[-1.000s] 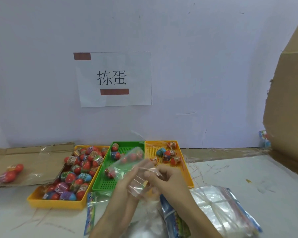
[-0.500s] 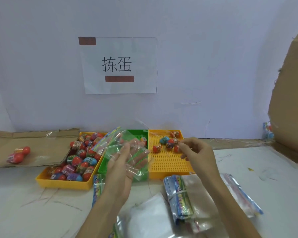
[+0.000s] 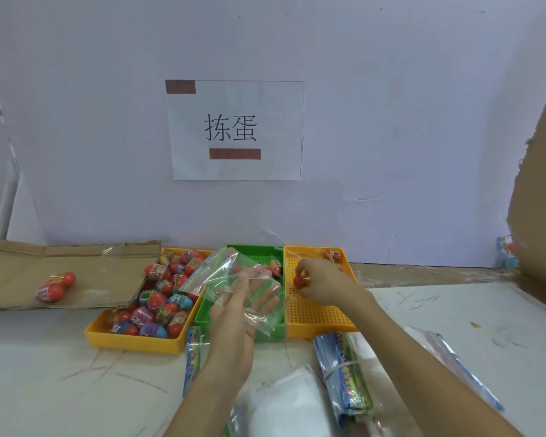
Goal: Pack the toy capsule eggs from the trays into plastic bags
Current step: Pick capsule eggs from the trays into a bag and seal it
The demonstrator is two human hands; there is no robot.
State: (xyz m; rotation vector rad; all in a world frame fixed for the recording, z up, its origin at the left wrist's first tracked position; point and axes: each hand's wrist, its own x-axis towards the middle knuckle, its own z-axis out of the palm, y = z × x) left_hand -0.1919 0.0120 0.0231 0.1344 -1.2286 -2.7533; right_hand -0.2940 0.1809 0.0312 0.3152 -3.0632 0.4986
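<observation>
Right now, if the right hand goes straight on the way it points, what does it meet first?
The right hand would probably meet the right yellow tray, its left wall beside the green tray; depth unclear.

Left tray (image 3: 133, 340) yellow; middle tray (image 3: 256, 257) green; right tray (image 3: 322, 316) yellow, floor a grid of small holes. Eggs (image 3: 158, 301) red, blue, purple, with printed bands. Egg (image 3: 298, 281) over right tray red. Bag (image 3: 221, 266) clear, rainbow-striped edge. Sign (image 3: 237, 130) white, black characters, two brown bars. Cardboard (image 3: 60, 269) brown.

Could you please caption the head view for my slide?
Left hand holds plastic bag over green tray; right hand grips capsule egg in right yellow tray.
</observation>
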